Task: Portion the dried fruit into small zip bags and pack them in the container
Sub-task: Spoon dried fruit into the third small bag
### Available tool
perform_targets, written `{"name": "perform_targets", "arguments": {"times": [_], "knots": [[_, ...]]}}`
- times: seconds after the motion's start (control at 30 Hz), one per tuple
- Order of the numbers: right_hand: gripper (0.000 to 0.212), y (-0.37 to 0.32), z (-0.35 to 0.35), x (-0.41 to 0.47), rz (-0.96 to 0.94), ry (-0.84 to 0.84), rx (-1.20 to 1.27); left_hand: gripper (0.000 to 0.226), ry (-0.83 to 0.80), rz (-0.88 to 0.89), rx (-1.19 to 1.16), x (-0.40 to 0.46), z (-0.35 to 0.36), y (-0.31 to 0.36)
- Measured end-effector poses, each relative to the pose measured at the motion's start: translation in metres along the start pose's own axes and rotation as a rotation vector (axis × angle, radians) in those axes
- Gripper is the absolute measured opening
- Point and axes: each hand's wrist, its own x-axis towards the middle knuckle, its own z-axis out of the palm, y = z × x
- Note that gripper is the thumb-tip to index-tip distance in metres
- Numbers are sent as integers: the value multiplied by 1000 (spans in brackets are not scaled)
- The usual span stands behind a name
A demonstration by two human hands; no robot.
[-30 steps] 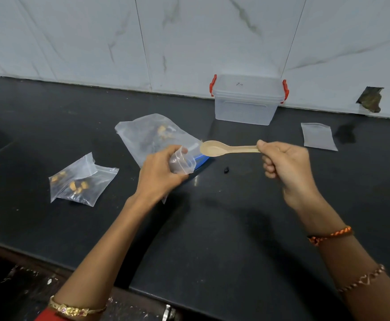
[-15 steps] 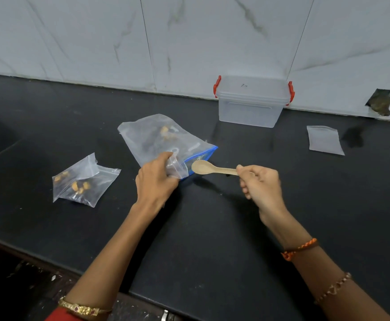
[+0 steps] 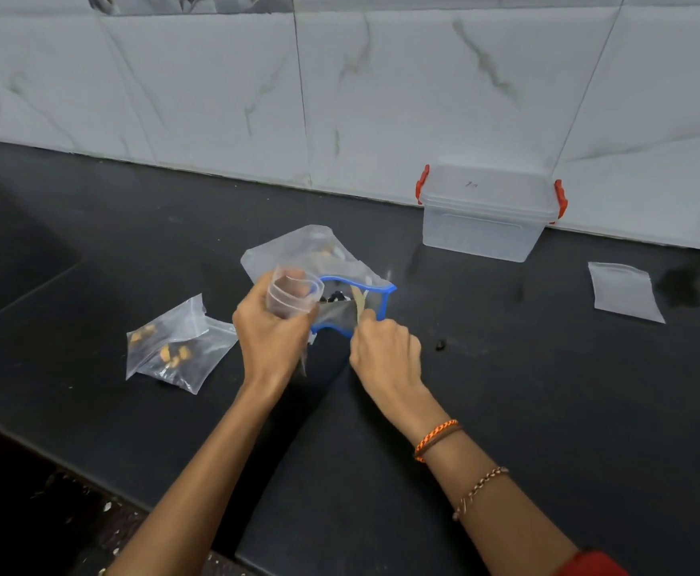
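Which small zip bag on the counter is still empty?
The flat bag right of the container; the two bags at left already hold fruit pieces.

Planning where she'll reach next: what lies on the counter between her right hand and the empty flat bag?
In the head view, only one small dark fruit piece near the right hand; otherwise bare counter up to the empty bag.

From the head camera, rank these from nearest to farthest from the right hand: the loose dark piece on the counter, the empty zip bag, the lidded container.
Measured from the right hand:
1. Loose dark piece, on the counter just to its right.
2. Lidded container, behind and to the right, against the wall.
3. Empty zip bag, flat on the counter far right.
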Motion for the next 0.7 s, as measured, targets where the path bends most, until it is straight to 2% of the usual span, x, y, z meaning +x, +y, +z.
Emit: {"name": "perform_targets", "arguments": {"times": [0.1,0.33,0.53,0.7], "knots": [[21,-5,-1,1,-9,-7,85,26,-40,19,29,8,-6,1],[24,-5,-2,11,136,-39,412,28,-144,12,95,8,-8,-7],[22,-19,3,15,93,-75,399,27,-228,33,31,3,-8,-6],[33,-21,6,18,143,-109,482,25,-239,18,8,8,-17,-12]]}}
